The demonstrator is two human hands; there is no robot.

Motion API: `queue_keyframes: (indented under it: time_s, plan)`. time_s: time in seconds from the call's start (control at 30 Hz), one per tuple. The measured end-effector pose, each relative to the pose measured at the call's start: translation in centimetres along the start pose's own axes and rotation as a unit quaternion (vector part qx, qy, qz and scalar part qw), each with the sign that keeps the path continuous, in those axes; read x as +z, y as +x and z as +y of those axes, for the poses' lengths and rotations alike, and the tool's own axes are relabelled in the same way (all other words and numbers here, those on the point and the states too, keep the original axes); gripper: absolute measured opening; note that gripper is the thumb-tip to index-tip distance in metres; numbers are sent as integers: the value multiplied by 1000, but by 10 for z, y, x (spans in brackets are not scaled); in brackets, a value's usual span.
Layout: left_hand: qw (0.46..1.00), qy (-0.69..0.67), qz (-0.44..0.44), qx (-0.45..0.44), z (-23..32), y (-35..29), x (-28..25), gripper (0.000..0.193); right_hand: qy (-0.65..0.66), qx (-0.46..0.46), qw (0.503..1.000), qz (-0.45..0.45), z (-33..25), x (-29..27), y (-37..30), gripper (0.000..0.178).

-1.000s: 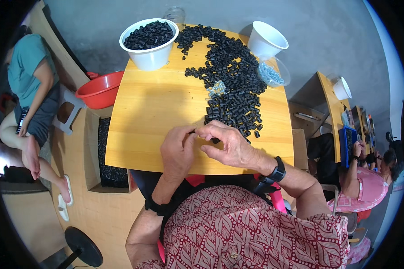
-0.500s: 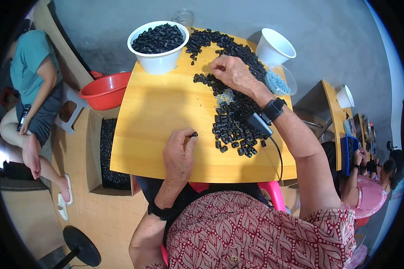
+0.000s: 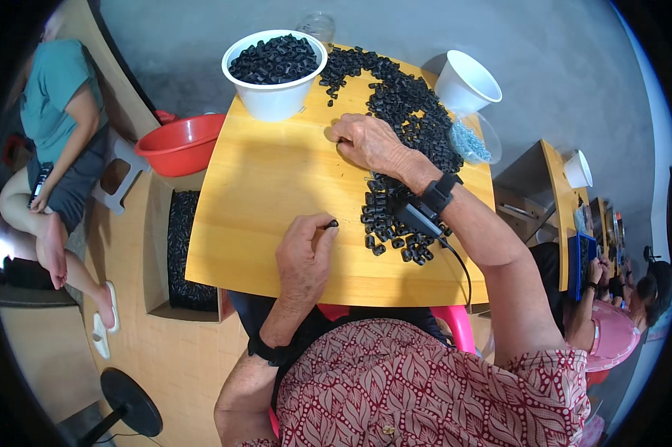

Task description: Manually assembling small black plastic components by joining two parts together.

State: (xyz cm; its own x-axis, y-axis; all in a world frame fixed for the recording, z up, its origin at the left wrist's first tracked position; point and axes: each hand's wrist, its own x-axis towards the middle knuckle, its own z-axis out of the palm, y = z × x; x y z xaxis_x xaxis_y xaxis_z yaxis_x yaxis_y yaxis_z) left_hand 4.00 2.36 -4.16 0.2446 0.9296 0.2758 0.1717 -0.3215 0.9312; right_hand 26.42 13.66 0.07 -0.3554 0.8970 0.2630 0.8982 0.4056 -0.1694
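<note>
Between the thumb and forefinger of my left hand (image 3: 303,253), a small black plastic piece (image 3: 332,223) is pinched just above the near middle of the yellow wooden table (image 3: 254,201). My right hand (image 3: 373,145) is at the left edge of a spread of loose black plastic pieces (image 3: 407,104), back down, fingers curled together toward the tabletop. Its fingertips are hidden, so what they hold cannot be made out. Several more black pieces (image 3: 381,216) lie closer to me, under and beside the right wrist. A black device with a cable (image 3: 419,220) hangs at that wrist.
A white tub (image 3: 273,100) full of black pieces stands at the back left. At the back right are another white tub (image 3: 466,82) and a clear bowl (image 3: 474,141) of small bluish bits. A red basin (image 3: 179,149) and a box of black pieces (image 3: 183,253) sit left; people sit on both sides.
My right hand has come lower and slightly left, now covering pieces that showed before. My left hand keeps its pinch on the black piece. The whole view has shifted a little.
</note>
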Motion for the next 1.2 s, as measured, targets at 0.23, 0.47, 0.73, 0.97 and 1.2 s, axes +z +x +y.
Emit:
queue_keyframes:
  time_s: [0.23,0.47,0.73,0.97,1.2]
  plan:
    - [1000,7,6,14,-1,2,0,13,131,83,988,-22,8,-23,-11,10]
    - [1000,11,-3,15,-2,2,-1,14,96,71,993,7,3,-24,-6,11]
    - [1000,-10,1,6,-2,1,1,14,8,70,997,-12,-7,-28,1,9]
    - [1000,-11,-4,-2,-2,2,1,13,11,55,998,-18,-5,-21,-10,8]
    - [1000,-7,-5,0,-2,2,0,13,-46,22,999,-6,-2,-6,-16,10]
